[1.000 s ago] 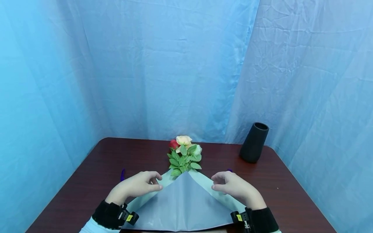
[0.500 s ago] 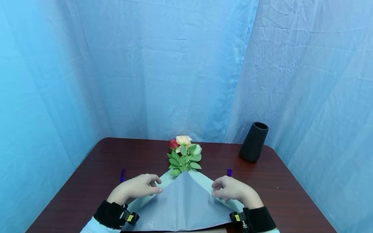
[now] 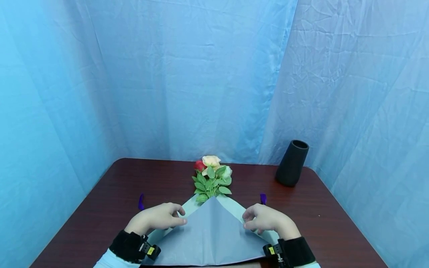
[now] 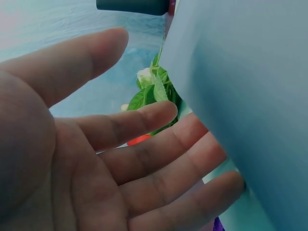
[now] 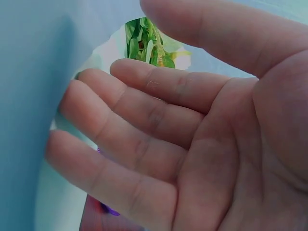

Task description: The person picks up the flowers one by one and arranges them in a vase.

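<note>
A folded sheet of blue-grey wrapping paper (image 3: 211, 240) with pale green borders lies at the table's front middle. From its peak sticks a bunch of roses, with a cream rose (image 3: 211, 161), a red rose (image 3: 199, 166) and green leaves (image 3: 209, 182); their lower stems are hidden. My left hand (image 3: 155, 217) is at the paper's left slanting border, fingers loosely bent. Opposite it, my right hand (image 3: 269, 219) is at the right border in a similar pose. Both wrist views show spread, empty palms, with some fingertips (image 4: 233, 183) at the paper's folded edge; firm contact cannot be told.
A black vase (image 3: 291, 165) stands at the back right of the dark wooden table (image 3: 338, 230). Purple ribbon (image 3: 141, 202) shows beyond the left hand, and a purple ribbon end (image 3: 263, 199) beyond the right. Blue curtains (image 3: 201, 82) hang behind.
Both hands have moved slightly down along the paper's borders, toward the person. More of the right purple ribbon end shows now. Flowers and vase look unmoved.
</note>
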The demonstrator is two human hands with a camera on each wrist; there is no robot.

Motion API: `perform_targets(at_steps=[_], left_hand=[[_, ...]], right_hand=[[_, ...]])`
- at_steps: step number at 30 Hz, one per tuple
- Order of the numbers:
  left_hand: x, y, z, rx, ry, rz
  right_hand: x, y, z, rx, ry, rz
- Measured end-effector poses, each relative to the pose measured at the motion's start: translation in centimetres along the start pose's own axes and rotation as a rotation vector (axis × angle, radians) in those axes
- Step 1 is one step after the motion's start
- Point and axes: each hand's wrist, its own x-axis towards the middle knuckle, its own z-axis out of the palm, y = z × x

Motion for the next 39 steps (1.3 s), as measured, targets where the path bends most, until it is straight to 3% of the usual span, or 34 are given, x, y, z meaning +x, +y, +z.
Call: perform_targets(at_steps=[15,27,39], left_hand=[[0.05,-0.19,0.47,0.094,0.009,0.040],[-0.01,-0.31,0.58,0.154,0.024,0.089],[0.19,-0.47,0.47,0.156,0.023,0.080]], right_hand=[[0.31,0.10,0.43,-0.020,0.002,-0.029],[0.21,0.24,0.71,-0.098,0.000,-0.048],[0.35,0.61,0.61,-0.131,0.017,-0.055]])
